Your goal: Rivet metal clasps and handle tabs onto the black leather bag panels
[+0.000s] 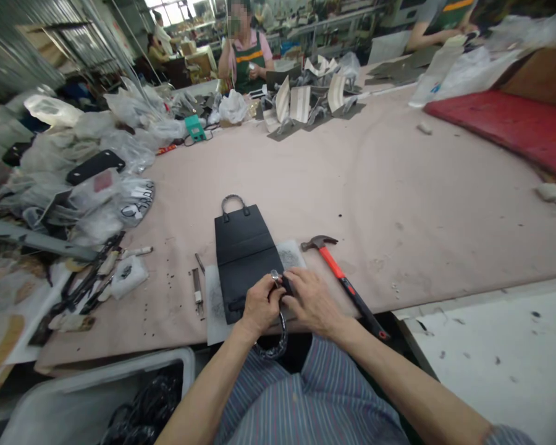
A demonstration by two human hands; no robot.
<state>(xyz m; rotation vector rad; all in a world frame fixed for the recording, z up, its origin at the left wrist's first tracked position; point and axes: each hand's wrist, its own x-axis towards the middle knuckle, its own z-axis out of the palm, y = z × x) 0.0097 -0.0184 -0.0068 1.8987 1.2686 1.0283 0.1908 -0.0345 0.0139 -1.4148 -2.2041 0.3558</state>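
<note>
A flat black bag panel (245, 247) lies on the table with a fold line across its middle. One looped handle (233, 199) is attached at its far end. A second bag handle (282, 340), shiny as if wrapped in film, hangs over the near table edge. My left hand (262, 306) is closed, pinching an end of this handle at the panel's near right corner. Right beside it, my right hand (312, 303) has its fingers bent around the same dark handle end. The exact contact under the fingers is partly hidden.
A claw hammer (336, 266) with a red and black grip lies to the right. Left of the panel are a slim metal tool (197, 287) and a speckled white slab (215, 309) beneath it. Plastic bags (97, 204) pile up left; a grey bin (120, 371) stands below. A person (248, 55) sits opposite.
</note>
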